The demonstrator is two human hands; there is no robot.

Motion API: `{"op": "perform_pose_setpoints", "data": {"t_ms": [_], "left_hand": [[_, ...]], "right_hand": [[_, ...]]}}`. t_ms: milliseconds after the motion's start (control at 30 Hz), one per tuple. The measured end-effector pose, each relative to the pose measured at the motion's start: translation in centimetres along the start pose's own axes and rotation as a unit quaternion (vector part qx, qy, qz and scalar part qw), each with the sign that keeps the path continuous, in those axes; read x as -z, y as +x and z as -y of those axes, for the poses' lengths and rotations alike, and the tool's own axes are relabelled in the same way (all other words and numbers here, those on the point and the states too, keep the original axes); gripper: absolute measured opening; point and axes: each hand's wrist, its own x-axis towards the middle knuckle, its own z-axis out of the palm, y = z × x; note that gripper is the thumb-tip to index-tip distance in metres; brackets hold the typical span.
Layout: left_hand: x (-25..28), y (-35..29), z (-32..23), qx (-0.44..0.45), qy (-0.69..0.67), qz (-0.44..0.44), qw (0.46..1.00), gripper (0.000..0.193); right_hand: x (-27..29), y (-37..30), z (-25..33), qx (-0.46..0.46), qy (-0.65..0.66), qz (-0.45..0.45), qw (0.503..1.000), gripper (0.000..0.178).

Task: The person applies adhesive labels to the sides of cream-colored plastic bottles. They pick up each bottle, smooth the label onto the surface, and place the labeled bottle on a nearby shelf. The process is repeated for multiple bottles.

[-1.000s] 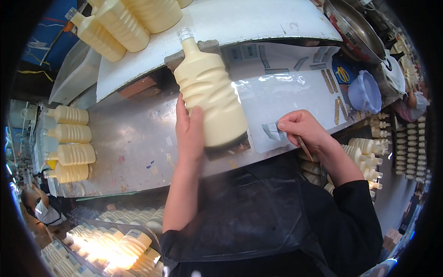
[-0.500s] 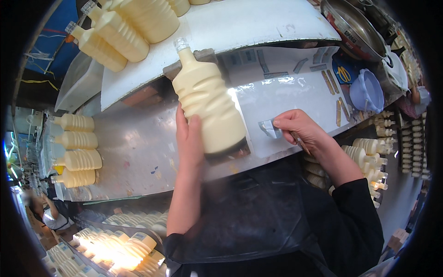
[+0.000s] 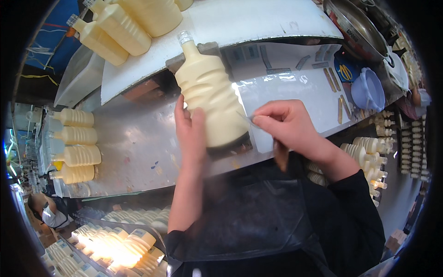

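Observation:
A large cream bottle with a clear threaded neck and ridged sides leans back on a dark block. Around its lower left side my left hand is closed, thumb on the front. Between thumb and forefinger my right hand pinches a thin film label, seen nearly edge-on, close to the bottle's right side. Whether the label touches the bottle I cannot tell. Below that palm hangs a blurred brown flat strip, held by the other fingers.
Printed label pieces and brown strips lie on a pale sheet. A lilac bucket and a metal pan stand at the right. Cream bottles line the left, with more on the white board and below.
My right hand has lifted the label off the sheet and moved left and slightly up to the bottle. The left hand still holds the bottle in place.

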Motion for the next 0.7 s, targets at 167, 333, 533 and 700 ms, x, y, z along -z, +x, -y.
{"op": "perform_pose_setpoints", "data": {"t_ms": [167, 333, 533, 700], "left_hand": [[0.3, -1.1, -0.6, -0.001, -0.026, -0.009, 1.000, 0.060], [1.1, -2.2, -0.6, -0.015, -0.031, 0.004, 0.999, 0.063], [0.6, -2.4, -0.5, -0.037, 0.101, -0.005, 0.994, 0.073], [0.7, -2.5, -0.3, -0.053, 0.132, -0.007, 0.990, 0.073]], "right_hand": [[-3.9, -0.3, -0.9, 0.463, -0.416, -0.050, 0.781, 0.026], [-5.5, -0.4, -2.2, 0.499, -0.506, -0.086, 0.698, 0.034], [-6.0, -0.7, -1.5, 0.516, -0.543, -0.107, 0.654, 0.013], [-5.0, -2.0, -2.1, 0.498, -0.556, -0.043, 0.664, 0.016]]}}
